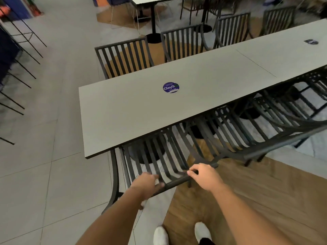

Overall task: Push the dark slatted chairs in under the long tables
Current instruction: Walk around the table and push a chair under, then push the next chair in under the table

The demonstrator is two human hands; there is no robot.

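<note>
A dark slatted chair (159, 156) stands at the near left end of the long grey table (141, 110), its seat mostly under the tabletop. Both my hands grip its top rail: my left hand (146, 183) at the rail's left part, my right hand (203, 175) further right. More dark slatted chairs (256, 128) line the near side to the right, tucked under the table. On the far side, three chairs (123, 55) stand close to the table edge.
A round blue sticker (171, 87) sits on the tabletop and a small dark object (311, 41) lies at the far right. Another table on a black pedestal (153, 18) stands behind. Thin black metal racks (19, 50) line the left. My white shoes (180, 234) are on tiled and wood floor.
</note>
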